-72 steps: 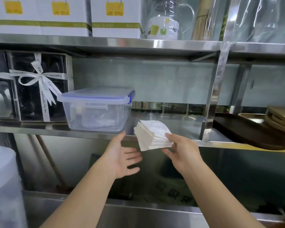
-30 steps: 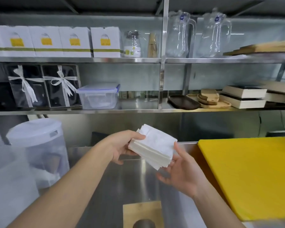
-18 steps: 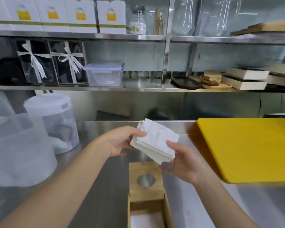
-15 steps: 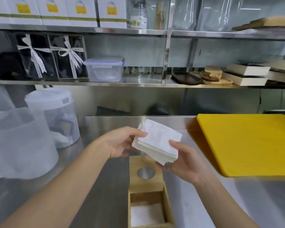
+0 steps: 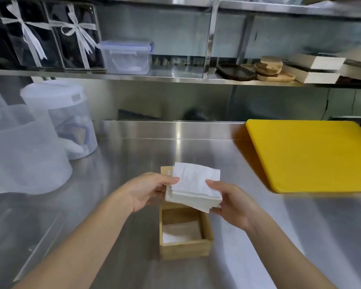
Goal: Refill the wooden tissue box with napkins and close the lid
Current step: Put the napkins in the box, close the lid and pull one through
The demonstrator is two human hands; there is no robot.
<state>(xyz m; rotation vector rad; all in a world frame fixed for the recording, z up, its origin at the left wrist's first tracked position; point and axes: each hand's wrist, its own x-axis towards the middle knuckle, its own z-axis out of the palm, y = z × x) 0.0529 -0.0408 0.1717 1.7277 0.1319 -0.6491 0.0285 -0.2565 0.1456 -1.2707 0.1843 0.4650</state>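
A thick stack of white napkins (image 5: 194, 187) is held flat between my left hand (image 5: 146, 189) and my right hand (image 5: 231, 204), one on each side. Right below it the wooden tissue box (image 5: 186, 248) stands open on the steel counter, with a few white napkins (image 5: 180, 231) lying at its bottom. The box's wooden lid (image 5: 166, 170) lies flat on the counter just behind the box; the stack and my left hand hide most of it.
A yellow cutting board (image 5: 313, 153) lies at the right. Translucent plastic containers (image 5: 56, 119) stand at the left. On the shelf behind are a clear lidded tub (image 5: 126, 56), ribboned gift boxes (image 5: 48, 34) and wooden trays (image 5: 267, 70).
The napkin stack came off the shelf in both hands and has moved down to just above the open wooden box. My view has tilted down toward the counter.
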